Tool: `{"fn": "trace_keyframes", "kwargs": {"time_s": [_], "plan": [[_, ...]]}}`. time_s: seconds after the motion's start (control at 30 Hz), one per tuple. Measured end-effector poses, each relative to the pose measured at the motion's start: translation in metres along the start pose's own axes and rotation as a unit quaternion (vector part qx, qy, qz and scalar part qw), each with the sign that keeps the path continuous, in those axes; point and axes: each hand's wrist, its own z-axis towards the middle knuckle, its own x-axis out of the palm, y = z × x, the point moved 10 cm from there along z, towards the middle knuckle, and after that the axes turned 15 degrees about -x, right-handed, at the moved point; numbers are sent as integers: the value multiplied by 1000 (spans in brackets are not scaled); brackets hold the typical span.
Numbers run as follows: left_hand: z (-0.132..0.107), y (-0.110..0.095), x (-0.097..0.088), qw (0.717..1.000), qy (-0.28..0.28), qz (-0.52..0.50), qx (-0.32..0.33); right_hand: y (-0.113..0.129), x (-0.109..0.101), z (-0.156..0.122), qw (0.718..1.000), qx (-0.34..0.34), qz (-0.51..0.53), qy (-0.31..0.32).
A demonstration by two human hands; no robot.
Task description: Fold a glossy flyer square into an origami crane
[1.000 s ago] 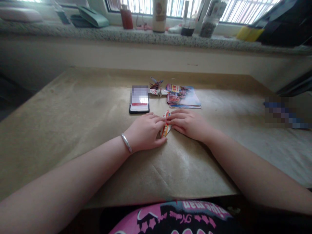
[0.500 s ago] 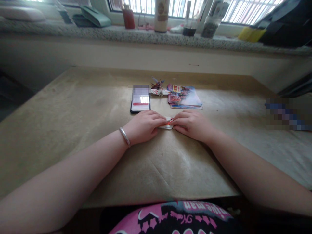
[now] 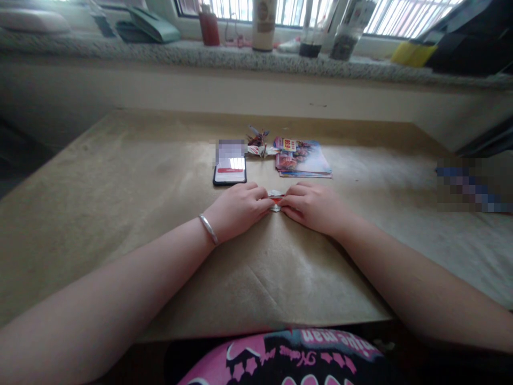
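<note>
A small piece of folded paper [image 3: 275,207], white with a red-orange strip along its middle, lies on the table between my hands. My left hand [image 3: 242,210], a silver bangle at its wrist, has its fingers closed on the paper's left end. From the other side, my right hand [image 3: 315,207] pinches the right end with thumb and fingertips. Both ends of the paper are hidden under the fingers. Just beyond my left hand lies a phone [image 3: 230,170] with its screen lit. A stack of printed sheets [image 3: 308,160] rests beyond my right hand.
Folded paper pieces [image 3: 259,143] in several colours sit between phone and stack. A blurred bluish object [image 3: 471,187] lies at the table's right. Bottles, a glasses case [image 3: 154,25] and a yellow item [image 3: 414,54] stand along the stone windowsill [image 3: 224,60] behind the table [image 3: 120,176].
My left fingers have drawn back slightly to the left and curled more. More of the paper's red-orange strip now shows between my hands. The right hand has barely moved.
</note>
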Motion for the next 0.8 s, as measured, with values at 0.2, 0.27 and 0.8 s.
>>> {"fn": "trace_keyframes", "kwargs": {"time_s": [0.2, 0.27, 0.8], "plan": [[0, 3, 6, 1000, 2, 6, -3, 6, -2, 5, 999, -2, -30, 21], [0, 3, 6, 1000, 0, 9, -1, 8, -3, 6, 999, 3, -29, 21], [2, 3, 6, 1000, -2, 13, -8, 2, 5, 5, 998, 9, 52, -19]]}}
